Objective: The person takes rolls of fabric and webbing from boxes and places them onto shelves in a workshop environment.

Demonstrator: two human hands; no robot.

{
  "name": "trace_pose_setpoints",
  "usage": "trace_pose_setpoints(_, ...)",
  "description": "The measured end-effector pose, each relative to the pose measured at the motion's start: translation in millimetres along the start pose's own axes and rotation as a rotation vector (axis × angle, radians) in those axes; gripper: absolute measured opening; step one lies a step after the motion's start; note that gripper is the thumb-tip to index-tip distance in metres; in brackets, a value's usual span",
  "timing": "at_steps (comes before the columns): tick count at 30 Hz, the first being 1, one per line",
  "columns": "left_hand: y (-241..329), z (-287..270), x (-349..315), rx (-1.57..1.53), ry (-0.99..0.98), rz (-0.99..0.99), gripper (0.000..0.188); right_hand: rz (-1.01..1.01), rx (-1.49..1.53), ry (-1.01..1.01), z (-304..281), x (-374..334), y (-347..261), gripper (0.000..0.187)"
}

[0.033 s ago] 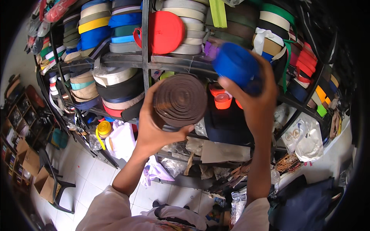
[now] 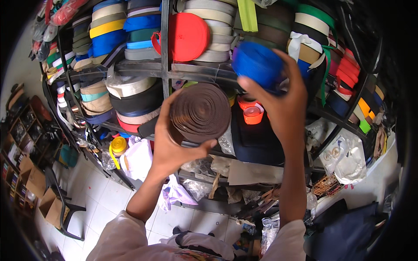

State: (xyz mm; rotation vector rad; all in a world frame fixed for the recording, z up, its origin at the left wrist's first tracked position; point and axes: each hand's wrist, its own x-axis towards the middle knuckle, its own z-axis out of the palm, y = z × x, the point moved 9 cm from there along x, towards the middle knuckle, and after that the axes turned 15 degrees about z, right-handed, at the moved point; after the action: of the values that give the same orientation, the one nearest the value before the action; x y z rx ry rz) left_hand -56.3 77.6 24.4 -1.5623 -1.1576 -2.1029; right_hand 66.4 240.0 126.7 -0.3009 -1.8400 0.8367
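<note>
A thick coil of brown webbing (image 2: 200, 112) is gripped by my left hand (image 2: 167, 141), thumb under its near side and fingers around its left edge. Up and to the right, my right hand (image 2: 283, 100) has a blue webbing roll (image 2: 257, 64) between thumb and fingers; it is slightly blurred. The two rolls are apart, both held in front of the shelf. Behind them, small orange rolls (image 2: 251, 114) lie on the lower shelf, and a large red roll (image 2: 188, 37) stands on edge against the upright.
A black metal rack (image 2: 165, 52) carries stacked webbing rolls in many colours. A yellow roll (image 2: 118, 145) sits lower left, near a white plastic bag (image 2: 138, 161). A chair (image 2: 65, 213) with cardboard boxes stands on the tiled floor at left. Dark fabric (image 2: 348, 230) lies lower right.
My right hand has moved a little to the left with the blue webbing roll, nearer the brown coil. My left hand and the brown coil have shifted slightly left.
</note>
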Motion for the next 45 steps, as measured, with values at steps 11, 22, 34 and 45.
trace_pose_setpoints(11,-7,27,95,0.469,-0.090,0.155,0.088,-0.052,0.180,0.186,-21,32,9,0.067)
trace_pose_setpoints(22,-17,43,102,1.089,-0.033,0.198,0.084,0.086,0.124,0.080,15,49,38,0.074)
trace_pose_setpoints(34,-23,36,80,1.048,0.068,0.253,0.076,-0.039,-0.059,0.069,45,47,28,0.066)
trace_pose_setpoints(45,-24,31,75,0.895,0.168,0.409,0.073,-0.110,-0.086,0.137,47,43,12,0.070)
